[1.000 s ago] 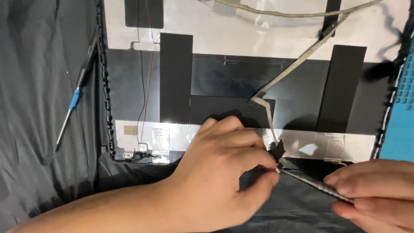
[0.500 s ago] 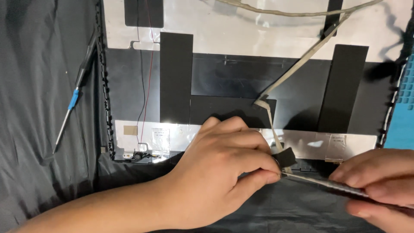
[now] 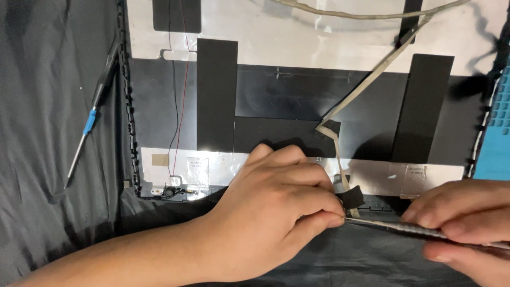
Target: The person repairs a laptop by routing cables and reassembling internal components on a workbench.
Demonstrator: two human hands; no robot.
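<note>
Right hand (image 3: 467, 223) shifted right, tweezers (image 3: 404, 227) at flat cable (image 3: 345, 180)

A dark, creased cloth (image 3: 48, 223) covers the work surface and fills the left side and bottom edge of the view. A screwdriver (image 3: 87, 125) with a blue band lies on it at the left, tilted, tip pointing down. A blue mat (image 3: 496, 133) with small square cells shows at the right edge. Light from above glares off the pale, shiny areas at the top.
</note>
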